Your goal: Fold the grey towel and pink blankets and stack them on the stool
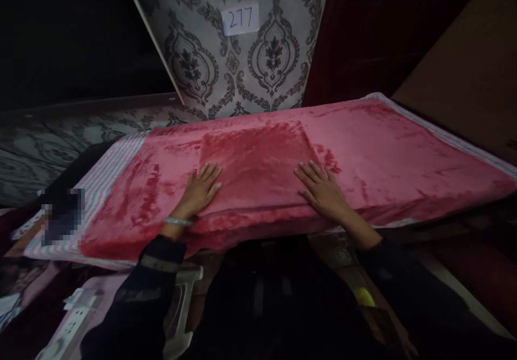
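Note:
A folded rectangle of red plush cloth (256, 160) lies flat in front of me on a pink-red plush blanket (375, 150) that covers a long table. My left hand (198, 188) rests palm down on the left edge of the folded cloth, fingers outstretched. Across from it, my right hand (321, 188) lies palm down at the right edge, its fingers spread. Neither hand grips anything. A pale bracelet circles my left wrist, and both sleeves are dark.
Striped cloth (111, 171) shows under the blanket's left end, with a blurred-out dark patch (62, 217) on it. Patterned wallpaper bears a paper marked 277 (241, 18). A dark screen (81, 31) stands behind at left. Lower left are a power strip (70, 322) and a white plastic stool (183, 306).

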Demonstrator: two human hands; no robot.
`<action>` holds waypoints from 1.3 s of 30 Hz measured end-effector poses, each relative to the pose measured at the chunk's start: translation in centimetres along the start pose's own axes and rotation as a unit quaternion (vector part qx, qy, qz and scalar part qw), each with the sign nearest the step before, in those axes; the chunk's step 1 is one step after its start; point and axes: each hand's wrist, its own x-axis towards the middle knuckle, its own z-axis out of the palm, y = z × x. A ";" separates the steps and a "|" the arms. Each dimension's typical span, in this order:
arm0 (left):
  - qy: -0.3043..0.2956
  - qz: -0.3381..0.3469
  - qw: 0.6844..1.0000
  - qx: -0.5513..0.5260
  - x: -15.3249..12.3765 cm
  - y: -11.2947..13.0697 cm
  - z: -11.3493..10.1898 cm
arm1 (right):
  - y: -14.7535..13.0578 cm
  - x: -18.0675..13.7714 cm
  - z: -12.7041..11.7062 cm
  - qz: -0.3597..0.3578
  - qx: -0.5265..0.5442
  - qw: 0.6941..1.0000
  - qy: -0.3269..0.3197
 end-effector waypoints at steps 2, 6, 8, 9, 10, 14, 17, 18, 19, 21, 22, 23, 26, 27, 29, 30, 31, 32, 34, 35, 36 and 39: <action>0.037 -0.015 0.999 -0.035 -1.8 -1.1 0.9 | 0.6 -1.4 0.3 0.027 0.018 0.999 0.033; 0.118 -0.003 0.987 -0.104 -3.6 -1.9 2.5 | 0.7 -2.5 1.1 0.044 0.068 0.994 0.078; 0.138 -0.007 0.982 -0.132 -4.0 -1.8 2.9 | 0.7 -2.7 1.3 0.048 0.081 0.991 0.093; 0.145 -0.012 0.979 -0.143 -4.2 -1.7 3.0 | 0.7 -2.8 1.4 0.050 0.086 0.990 0.099; 0.150 -0.017 0.977 -0.152 -4.3 -1.6 3.0 | 0.8 -2.9 1.4 0.051 0.091 0.989 0.103; 0.145 -0.018 0.975 -0.169 -5.1 -1.3 2.3 | 1.3 -3.7 1.1 0.026 0.123 0.988 0.091; 0.127 -0.010 0.977 -0.171 -5.7 -1.2 1.5 | 1.5 -4.1 0.7 0.031 0.146 0.986 0.073; 0.123 -0.012 0.977 -0.174 -5.8 -1.1 1.3 | 1.5 -4.2 0.6 0.046 0.153 0.985 0.069; 0.122 -0.018 0.976 -0.179 -5.9 -1.0 1.1 | 1.5 -4.2 0.5 0.066 0.162 0.983 0.065; 0.128 -0.043 0.972 -0.191 -6.0 -0.8 0.9 | 1.6 -3.9 0.6 0.105 0.177 0.977 0.058; 0.133 -0.059 0.969 -0.199 -5.9 -0.7 0.9 | 1.7 -3.7 0.7 0.121 0.181 0.974 0.055; 0.136 -0.074 0.966 -0.207 -5.9 -0.7 0.8 | 1.9 -3.4 0.8 0.132 0.183 0.973 0.052; 0.130 -0.101 0.959 -0.233 -5.8 -0.7 1.0 | 2.9 -1.8 1.2 0.163 0.161 0.972 0.054; 0.126 -0.101 0.957 -0.239 -5.9 -0.8 1.1 | 3.2 -1.0 1.1 0.174 0.146 0.972 0.058; 0.124 -0.099 0.956 -0.248 -6.0 -1.2 1.3 | 3.5 1.1 0.7 0.179 0.112 0.976 0.060; 0.122 -0.102 0.955 -0.251 -6.0 -1.6 1.4 | 3.5 2.4 0.3 0.172 0.095 0.979 0.056; 0.118 -0.109 0.954 -0.252 -5.8 -1.9 1.4 | 3.4 3.9 -0.3 0.162 0.078 0.983 0.048; 0.110 -0.119 0.955 -0.248 -5.3 -2.2 1.2 | 3.2 5.6 -0.9 0.152 0.064 0.986 0.037; 0.095 -0.140 0.960 -0.224 -3.6 -2.7 0.5 | 2.7 9.3 -2.0 0.149 0.042 0.988 0.017; 0.090 -0.143 0.965 -0.202 -2.2 -2.8 -0.1 | 2.3 11.1 -2.4 0.153 0.037 0.988 0.008; 0.087 -0.139 0.971 -0.176 -0.6 -2.7 -0.9 | 2.1 12.9 -2.7 0.159 0.035 0.987 0.000; 0.083 -0.102 0.987 -0.097 4.9 -1.3 -3.1 | 1.6 17.0 -2.4 0.176 0.028 0.984 -0.006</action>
